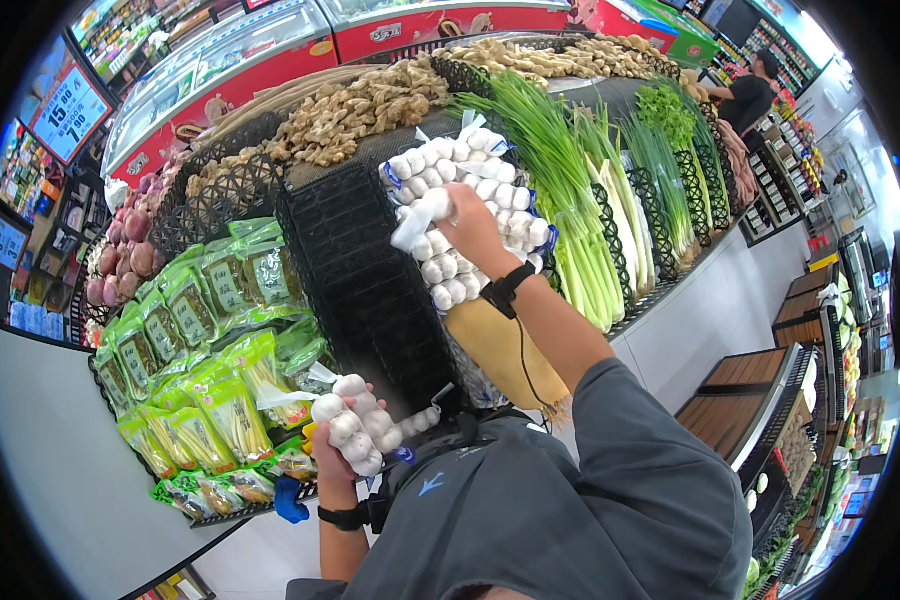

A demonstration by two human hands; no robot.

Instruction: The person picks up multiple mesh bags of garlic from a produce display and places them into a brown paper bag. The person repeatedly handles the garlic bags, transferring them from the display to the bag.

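My left hand (pixel 333 454), low at the front of the display, holds net bags of garlic bulbs (pixel 351 433) with white ties. Over the stacked garlic bags (pixel 450 279), my right hand (pixel 471 222) grips a garlic net bag (pixel 433 204) near its white tie. Part of that bag is hidden by the hand. Left of the stack lies a black ribbed crate surface (pixel 364 277) with no garlic on its upper part. One more string of garlic (pixel 420 422) rests at its near end, close to my body.
Bagged greens (pixel 191 315) fill the left side, beside onions (pixel 131 240). Ginger (pixel 367 109) lies at the back. Celery (pixel 581 262) and scallions stand at right behind black lattice dividers (pixel 615 232). A tan sheet (pixel 495 352) lies below the garlic. Another person (pixel 746 94) stands far right.
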